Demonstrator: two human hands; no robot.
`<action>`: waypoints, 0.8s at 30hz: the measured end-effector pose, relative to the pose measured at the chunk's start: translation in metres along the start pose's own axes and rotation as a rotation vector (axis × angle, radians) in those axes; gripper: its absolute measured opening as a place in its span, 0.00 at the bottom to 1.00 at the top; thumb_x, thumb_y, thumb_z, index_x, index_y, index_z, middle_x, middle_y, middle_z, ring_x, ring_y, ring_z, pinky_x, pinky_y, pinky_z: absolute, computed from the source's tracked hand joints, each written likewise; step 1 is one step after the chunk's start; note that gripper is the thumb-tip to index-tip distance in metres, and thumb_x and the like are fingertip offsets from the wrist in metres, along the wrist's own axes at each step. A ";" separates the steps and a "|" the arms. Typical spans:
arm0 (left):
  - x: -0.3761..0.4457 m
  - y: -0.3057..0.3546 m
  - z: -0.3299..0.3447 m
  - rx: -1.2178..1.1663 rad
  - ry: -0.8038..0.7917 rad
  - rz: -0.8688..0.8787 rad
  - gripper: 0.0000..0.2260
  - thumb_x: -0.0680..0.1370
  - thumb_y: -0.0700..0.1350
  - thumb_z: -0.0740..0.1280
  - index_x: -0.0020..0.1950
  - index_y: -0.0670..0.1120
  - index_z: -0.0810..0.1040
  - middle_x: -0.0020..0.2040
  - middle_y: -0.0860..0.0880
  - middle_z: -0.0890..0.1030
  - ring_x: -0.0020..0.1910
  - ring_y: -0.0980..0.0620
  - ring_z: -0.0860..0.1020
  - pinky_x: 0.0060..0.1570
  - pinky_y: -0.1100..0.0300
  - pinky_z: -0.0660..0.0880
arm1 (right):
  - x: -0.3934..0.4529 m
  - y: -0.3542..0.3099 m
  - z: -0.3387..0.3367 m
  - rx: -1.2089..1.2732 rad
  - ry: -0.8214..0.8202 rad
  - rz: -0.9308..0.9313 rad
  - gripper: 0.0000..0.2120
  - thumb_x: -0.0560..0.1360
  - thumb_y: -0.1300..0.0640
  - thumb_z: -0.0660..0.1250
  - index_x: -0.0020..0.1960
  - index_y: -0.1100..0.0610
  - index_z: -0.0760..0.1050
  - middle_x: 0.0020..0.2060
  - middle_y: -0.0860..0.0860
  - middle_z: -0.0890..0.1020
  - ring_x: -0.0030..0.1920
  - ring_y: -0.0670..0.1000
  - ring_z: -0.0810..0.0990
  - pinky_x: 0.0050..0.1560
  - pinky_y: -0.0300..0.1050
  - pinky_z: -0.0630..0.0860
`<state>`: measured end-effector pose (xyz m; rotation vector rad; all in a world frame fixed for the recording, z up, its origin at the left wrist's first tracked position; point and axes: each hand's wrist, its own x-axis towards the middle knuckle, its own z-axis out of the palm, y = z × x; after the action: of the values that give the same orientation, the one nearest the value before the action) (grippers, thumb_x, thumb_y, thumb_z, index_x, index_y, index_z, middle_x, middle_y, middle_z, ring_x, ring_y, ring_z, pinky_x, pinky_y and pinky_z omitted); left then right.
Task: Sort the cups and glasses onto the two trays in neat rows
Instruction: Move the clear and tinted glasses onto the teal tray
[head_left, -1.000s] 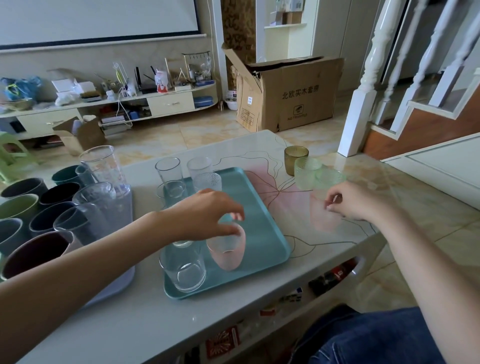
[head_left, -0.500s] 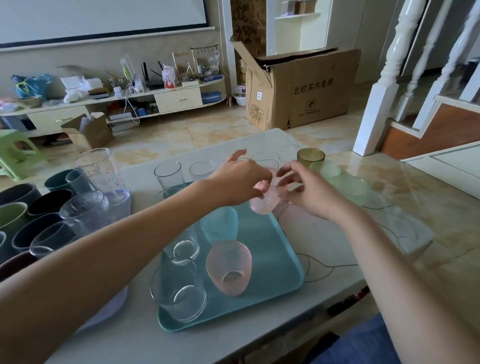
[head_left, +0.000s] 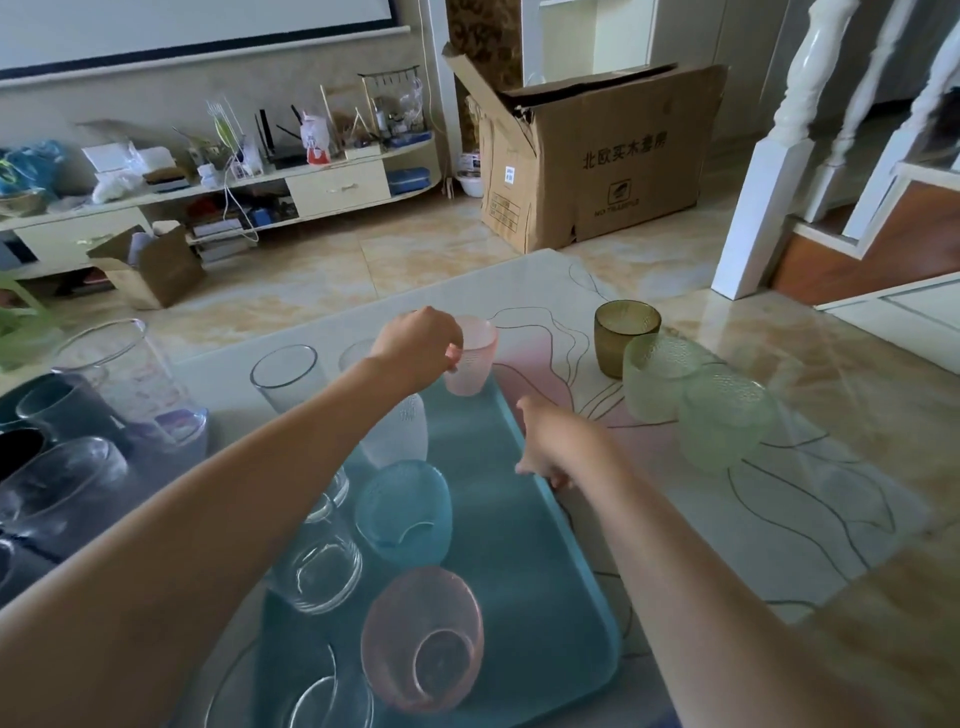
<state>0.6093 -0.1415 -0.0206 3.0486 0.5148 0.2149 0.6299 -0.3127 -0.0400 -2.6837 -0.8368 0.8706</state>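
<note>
Two pink glasses on teal tray (head_left: 566, 613): nearest pink glass (head_left: 423, 636) at front, then right hand (head_left: 553, 447) empty with loose fingers over tray's right rim, farthest left hand (head_left: 418, 345) gripping second pink glass (head_left: 474, 358) at far edge.

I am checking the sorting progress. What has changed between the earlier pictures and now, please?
The left hand let go of the near pink glass, took a second pink glass from the right hand, and now holds it at the far end of the teal tray. The right hand has released it and hangs open over the tray's right edge. The amber glass and two green glasses stayed on the table.
</note>
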 end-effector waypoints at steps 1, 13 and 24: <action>0.003 -0.001 0.003 0.008 0.004 -0.008 0.07 0.73 0.41 0.68 0.49 0.48 0.83 0.51 0.46 0.82 0.51 0.42 0.79 0.48 0.54 0.75 | 0.001 0.000 0.000 -0.014 -0.009 0.006 0.31 0.75 0.61 0.68 0.73 0.58 0.57 0.60 0.57 0.77 0.57 0.58 0.79 0.46 0.48 0.74; 0.003 -0.016 0.003 0.040 -0.040 -0.005 0.07 0.72 0.38 0.68 0.47 0.46 0.83 0.51 0.47 0.81 0.48 0.42 0.79 0.47 0.53 0.77 | -0.007 -0.005 0.002 -0.158 -0.093 -0.015 0.28 0.77 0.58 0.67 0.72 0.60 0.59 0.64 0.57 0.74 0.60 0.58 0.76 0.55 0.47 0.73; 0.005 0.037 -0.012 -0.237 0.023 0.108 0.28 0.69 0.30 0.59 0.68 0.47 0.67 0.65 0.45 0.74 0.63 0.44 0.71 0.58 0.51 0.71 | -0.012 -0.004 0.003 -0.111 -0.102 -0.022 0.29 0.77 0.63 0.63 0.74 0.58 0.55 0.64 0.57 0.73 0.58 0.58 0.75 0.57 0.51 0.73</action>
<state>0.6242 -0.1743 -0.0056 2.8467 0.3009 0.2928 0.6181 -0.3162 -0.0349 -2.7381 -0.9626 0.9906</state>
